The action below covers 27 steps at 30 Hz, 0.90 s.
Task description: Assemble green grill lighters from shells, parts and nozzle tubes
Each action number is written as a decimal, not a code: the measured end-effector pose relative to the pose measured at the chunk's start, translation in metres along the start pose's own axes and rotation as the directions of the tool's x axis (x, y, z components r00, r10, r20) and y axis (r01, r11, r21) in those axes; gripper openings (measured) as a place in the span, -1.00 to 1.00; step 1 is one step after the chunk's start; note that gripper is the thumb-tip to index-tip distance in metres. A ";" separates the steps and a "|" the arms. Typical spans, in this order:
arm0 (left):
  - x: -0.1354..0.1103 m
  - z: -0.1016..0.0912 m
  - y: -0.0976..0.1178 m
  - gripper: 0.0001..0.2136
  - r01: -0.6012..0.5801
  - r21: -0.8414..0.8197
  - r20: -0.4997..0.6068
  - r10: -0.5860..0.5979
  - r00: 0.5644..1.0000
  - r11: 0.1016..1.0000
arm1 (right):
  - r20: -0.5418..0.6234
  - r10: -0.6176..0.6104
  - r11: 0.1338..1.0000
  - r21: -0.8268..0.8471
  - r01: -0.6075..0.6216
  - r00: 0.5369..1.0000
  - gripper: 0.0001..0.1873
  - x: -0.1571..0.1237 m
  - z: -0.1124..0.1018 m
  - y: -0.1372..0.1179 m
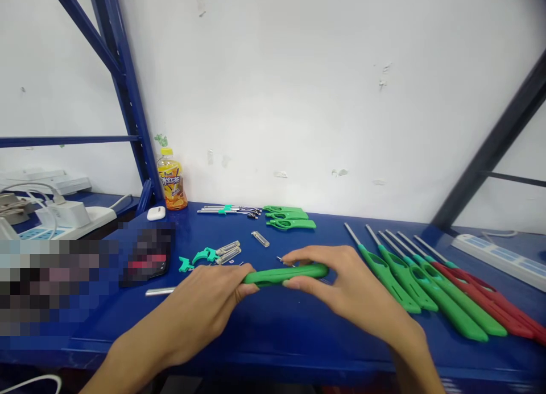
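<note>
Both my hands hold a green plastic lighter handle (284, 274) level above the blue table (273, 337). My left hand (213, 300) pinches its left end with fingers closed. My right hand (341, 280) grips the right end, fingers curled over it. A thin metal tube (160, 291) lies just left of my left hand. Small green trigger parts (198, 257) and short metal pieces (228, 252) lie behind the handle.
Finished long-nosed lighters, several green (405, 280) and two red (490, 297), lie in a row at right. Green handle shells (290, 218) and metal tubes (230, 210) sit at the back. An orange drink bottle (171, 181), a white earbud case (156, 213), power strips (499, 257) and blue shelf posts (128, 98) stand around.
</note>
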State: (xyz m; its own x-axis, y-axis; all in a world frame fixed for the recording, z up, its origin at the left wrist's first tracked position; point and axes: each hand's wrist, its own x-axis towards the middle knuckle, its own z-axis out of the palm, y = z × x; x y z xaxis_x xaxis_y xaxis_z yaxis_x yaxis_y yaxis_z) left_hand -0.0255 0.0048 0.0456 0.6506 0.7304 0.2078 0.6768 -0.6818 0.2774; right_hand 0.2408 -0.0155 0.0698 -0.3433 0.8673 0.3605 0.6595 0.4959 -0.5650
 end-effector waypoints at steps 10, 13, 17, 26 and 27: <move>-0.003 0.004 0.000 -0.63 0.051 -0.012 -0.051 -0.051 0.997 0.999 | 0.119 0.029 0.983 0.178 -0.050 0.993 -0.67 0.011 0.012 0.008; -0.002 0.013 0.003 -0.51 0.047 -0.051 -0.017 -0.048 0.999 0.998 | 0.169 0.081 0.982 0.156 -0.107 0.982 -0.63 0.011 0.013 0.011; -0.002 0.021 0.000 -0.54 0.046 -0.100 0.074 -0.039 0.996 0.994 | 0.111 0.091 0.993 -0.091 -0.081 0.990 -0.60 0.012 0.007 0.015; -0.007 0.019 0.002 -0.67 0.090 -0.051 0.131 -0.083 0.988 0.995 | 0.124 0.312 0.903 -0.347 -0.254 0.942 -0.81 0.005 0.002 0.067; -0.007 0.020 0.003 -0.67 0.081 -0.043 0.132 -0.075 0.988 0.996 | 0.130 0.323 0.898 -0.355 -0.260 0.937 -0.82 0.005 0.003 0.071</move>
State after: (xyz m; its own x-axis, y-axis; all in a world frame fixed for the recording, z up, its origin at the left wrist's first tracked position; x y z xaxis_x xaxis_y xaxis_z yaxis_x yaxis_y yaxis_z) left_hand -0.0211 -0.0035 0.0265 0.6376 0.7679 0.0609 0.7120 -0.6177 0.3339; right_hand 0.2839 0.0243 0.0289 -0.1962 0.9788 0.0589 0.9188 0.2045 -0.3377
